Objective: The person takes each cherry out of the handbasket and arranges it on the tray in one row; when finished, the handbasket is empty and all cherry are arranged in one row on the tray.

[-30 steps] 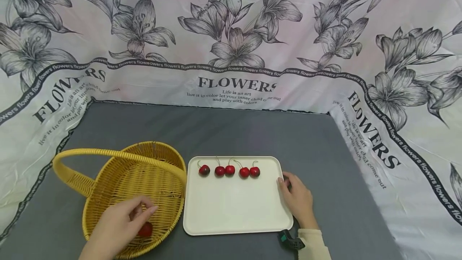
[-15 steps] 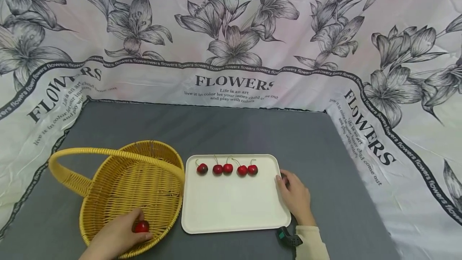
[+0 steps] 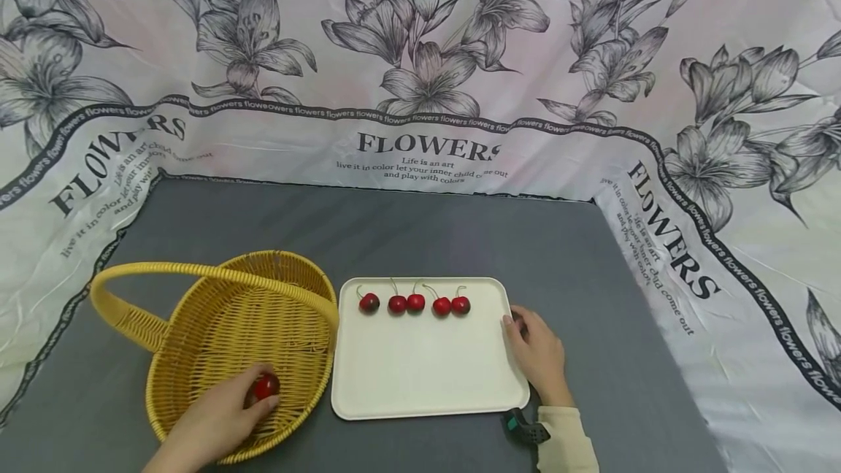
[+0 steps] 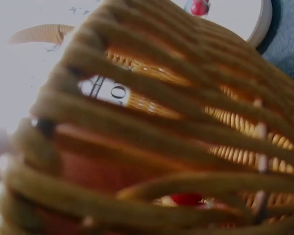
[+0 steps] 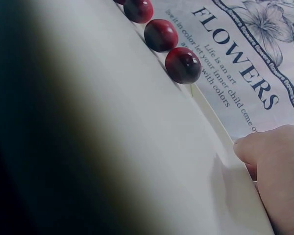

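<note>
Inside the yellow wicker basket [image 3: 322, 374], my left hand [image 3: 220, 414] pinches a dark red cherry [image 3: 266, 386] between thumb and fingers. The left wrist view is mostly blocked by the basket's woven wall [image 4: 122, 115]; a red bit of the cherry [image 4: 186, 199] shows through a gap. My right hand [image 3: 540, 356] grips the right edge of a white rectangular tray [image 3: 430, 374], thumb at the rim [image 5: 247, 147]. Along the tray's far side lie several stemmed cherries in a row, the rightmost cherry [image 3: 461, 305] nearest that hand.
The basket's tall handle [image 3: 197, 269] arches over its far half and leans left. Basket and tray stand side by side on a grey tabletop [image 3: 460, 236]. Flower-printed cloth [image 3: 427, 159] borders the back and both sides. A black band [image 3: 525, 429] circles the right wrist.
My left hand first reached down to the cherry in the basket and closed its fingers on it. Hand and cherry have since shifted slightly up in view. The right hand keeps its place.
</note>
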The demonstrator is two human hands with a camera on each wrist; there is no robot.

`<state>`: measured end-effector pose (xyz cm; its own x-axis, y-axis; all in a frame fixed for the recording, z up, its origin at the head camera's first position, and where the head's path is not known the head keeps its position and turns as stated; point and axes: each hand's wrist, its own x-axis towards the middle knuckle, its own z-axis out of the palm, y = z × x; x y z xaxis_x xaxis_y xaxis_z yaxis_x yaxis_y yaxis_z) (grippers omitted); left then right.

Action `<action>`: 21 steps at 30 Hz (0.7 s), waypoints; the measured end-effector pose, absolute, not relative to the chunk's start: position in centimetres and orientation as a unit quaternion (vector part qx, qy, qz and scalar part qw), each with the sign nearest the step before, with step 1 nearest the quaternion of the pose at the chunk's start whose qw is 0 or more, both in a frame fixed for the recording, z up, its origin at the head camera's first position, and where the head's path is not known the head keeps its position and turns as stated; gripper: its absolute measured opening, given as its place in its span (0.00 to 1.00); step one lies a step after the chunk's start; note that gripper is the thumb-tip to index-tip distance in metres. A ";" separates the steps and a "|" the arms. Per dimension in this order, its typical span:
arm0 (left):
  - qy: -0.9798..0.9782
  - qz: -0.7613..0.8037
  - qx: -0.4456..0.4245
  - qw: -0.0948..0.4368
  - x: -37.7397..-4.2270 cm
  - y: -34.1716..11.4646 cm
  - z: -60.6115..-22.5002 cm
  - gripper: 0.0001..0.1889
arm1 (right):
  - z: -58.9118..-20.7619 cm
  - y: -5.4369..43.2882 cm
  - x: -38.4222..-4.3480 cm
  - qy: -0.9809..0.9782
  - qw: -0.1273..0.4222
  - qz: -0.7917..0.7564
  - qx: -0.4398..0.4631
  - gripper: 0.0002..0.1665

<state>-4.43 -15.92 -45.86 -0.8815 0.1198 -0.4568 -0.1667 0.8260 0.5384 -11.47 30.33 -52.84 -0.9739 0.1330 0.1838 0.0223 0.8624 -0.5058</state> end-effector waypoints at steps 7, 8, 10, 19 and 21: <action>0.929 0.340 -0.030 0.141 -4.5 -16.0 -45.0 0.26 | -52.8 30.2 -11.4 -0.959 0.105 0.259 -0.044 0.24; 0.931 0.343 -0.026 0.118 -4.4 -16.0 -44.8 0.26 | -52.8 30.2 -11.4 -0.959 0.104 0.259 -0.045 0.24; 0.932 0.354 -0.017 0.071 -4.2 -15.9 -44.4 0.24 | -52.8 30.1 -11.3 -0.959 0.103 0.259 -0.046 0.24; 0.874 0.471 0.087 -0.080 -2.7 -14.1 -41.0 0.19 | -52.7 30.2 -11.4 -0.956 0.117 0.266 -0.040 0.22; 0.850 0.507 0.116 -0.086 -2.4 -13.3 -40.1 0.21 | -52.7 30.3 -11.4 -0.956 0.118 0.265 -0.040 0.22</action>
<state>-2.37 -13.33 -40.08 -0.9582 0.1101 0.2640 0.2846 0.4593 0.8414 -11.38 30.27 -52.73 -0.9692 0.1383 0.2038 0.0136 0.8561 -0.5166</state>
